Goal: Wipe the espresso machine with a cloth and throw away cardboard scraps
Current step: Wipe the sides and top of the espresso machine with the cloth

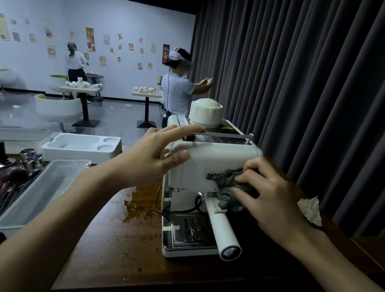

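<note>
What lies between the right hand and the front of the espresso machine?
A dark cloth, which the right hand holds against the espresso machine; head view.

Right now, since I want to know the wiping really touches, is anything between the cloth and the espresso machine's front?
Nothing visible. The right hand holds the cloth bunched against the front of the espresso machine, over the lettering, above the portafilter handle. The left hand rests on the top corner, clear of the cloth.
</note>
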Demonstrator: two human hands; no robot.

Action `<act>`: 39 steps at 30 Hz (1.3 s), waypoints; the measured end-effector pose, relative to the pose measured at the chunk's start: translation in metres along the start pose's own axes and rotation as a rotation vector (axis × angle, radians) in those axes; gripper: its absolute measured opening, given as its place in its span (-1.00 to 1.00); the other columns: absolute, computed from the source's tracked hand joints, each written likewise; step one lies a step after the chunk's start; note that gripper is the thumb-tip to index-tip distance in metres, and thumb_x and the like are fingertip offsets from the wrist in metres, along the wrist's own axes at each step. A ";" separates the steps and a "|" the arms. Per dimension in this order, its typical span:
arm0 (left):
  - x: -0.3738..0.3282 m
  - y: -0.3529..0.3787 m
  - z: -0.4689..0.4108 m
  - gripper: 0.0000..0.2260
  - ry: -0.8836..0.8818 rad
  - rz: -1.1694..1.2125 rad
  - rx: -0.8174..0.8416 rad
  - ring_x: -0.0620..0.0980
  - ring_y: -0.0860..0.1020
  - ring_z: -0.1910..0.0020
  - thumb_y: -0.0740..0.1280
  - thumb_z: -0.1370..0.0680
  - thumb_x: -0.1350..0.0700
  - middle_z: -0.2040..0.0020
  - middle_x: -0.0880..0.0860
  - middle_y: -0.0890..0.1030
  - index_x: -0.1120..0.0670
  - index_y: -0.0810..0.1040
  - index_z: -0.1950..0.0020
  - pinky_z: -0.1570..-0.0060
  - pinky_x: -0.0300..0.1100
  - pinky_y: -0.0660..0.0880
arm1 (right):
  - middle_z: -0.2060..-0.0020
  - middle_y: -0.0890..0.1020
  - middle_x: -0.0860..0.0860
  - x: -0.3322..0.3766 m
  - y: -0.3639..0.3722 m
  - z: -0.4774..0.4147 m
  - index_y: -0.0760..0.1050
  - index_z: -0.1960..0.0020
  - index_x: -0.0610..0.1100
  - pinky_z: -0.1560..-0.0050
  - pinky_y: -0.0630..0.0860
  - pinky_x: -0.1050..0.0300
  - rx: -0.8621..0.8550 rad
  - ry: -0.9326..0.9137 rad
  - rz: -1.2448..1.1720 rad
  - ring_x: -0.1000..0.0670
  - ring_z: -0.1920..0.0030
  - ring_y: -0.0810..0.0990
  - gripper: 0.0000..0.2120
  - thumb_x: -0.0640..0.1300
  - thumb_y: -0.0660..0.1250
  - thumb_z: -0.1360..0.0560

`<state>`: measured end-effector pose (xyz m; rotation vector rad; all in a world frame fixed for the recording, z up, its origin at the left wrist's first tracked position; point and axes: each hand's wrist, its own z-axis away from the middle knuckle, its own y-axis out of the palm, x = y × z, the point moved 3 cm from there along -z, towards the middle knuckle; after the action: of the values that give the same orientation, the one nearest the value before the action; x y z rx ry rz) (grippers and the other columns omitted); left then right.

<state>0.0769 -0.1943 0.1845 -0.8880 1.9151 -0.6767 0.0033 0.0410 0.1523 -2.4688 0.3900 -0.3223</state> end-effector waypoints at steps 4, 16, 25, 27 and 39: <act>0.001 0.000 0.000 -0.53 0.001 0.002 0.014 0.11 0.35 -0.39 0.14 -0.53 -0.34 -0.44 -0.21 0.38 -0.47 0.20 -0.45 -0.32 0.21 0.43 | 0.12 0.44 0.03 0.004 0.000 -0.002 0.55 0.16 -0.20 0.12 0.45 0.25 0.003 0.028 0.008 0.05 0.18 0.48 -0.80 -0.18 0.55 -0.36; -0.001 -0.003 0.006 -0.57 0.000 0.050 0.029 0.01 0.34 -0.43 0.18 -0.60 -0.25 -0.33 -0.40 0.37 -0.43 0.22 -0.47 -0.38 0.12 0.39 | 0.02 0.48 -0.02 0.051 0.032 -0.025 0.58 0.04 -0.22 0.02 0.48 0.31 0.119 -0.124 -0.094 -0.01 0.13 0.58 -0.84 -0.18 0.49 -0.44; -0.006 -0.003 0.008 -0.53 0.006 0.136 0.061 -0.05 0.32 -0.44 0.25 -0.57 -0.13 -0.15 -0.71 0.27 -0.49 0.22 -0.41 -0.40 -0.05 0.34 | 0.12 0.50 -0.05 -0.005 -0.007 -0.003 0.62 0.09 -0.27 0.02 0.41 0.34 -0.200 0.108 -0.049 0.03 0.09 0.52 -0.83 -0.25 0.55 -0.37; -0.005 -0.004 0.009 -0.43 -0.021 0.155 0.104 -0.03 0.30 -0.45 0.34 -0.59 0.00 -0.17 -0.69 0.29 -0.51 0.19 -0.42 -0.43 0.06 0.35 | 0.12 0.50 -0.05 0.007 -0.004 -0.010 0.62 0.09 -0.27 0.04 0.44 0.30 -0.178 0.065 -0.036 0.04 0.10 0.50 -0.84 -0.26 0.54 -0.38; 0.001 -0.009 0.011 -0.17 -0.016 0.117 0.151 -0.04 0.37 -0.45 0.46 -0.51 0.25 -0.48 -0.06 0.33 -0.39 0.11 -0.52 -0.33 0.10 0.48 | -0.06 0.56 -0.07 0.051 0.018 -0.040 0.63 -0.12 -0.25 -0.10 0.56 0.09 -0.051 -0.072 0.012 -0.07 0.00 0.59 -0.78 -0.23 0.43 -0.49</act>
<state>0.0889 -0.2015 0.1858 -0.6802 1.8595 -0.7307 0.0337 -0.0124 0.1798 -2.5192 0.3876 -0.2202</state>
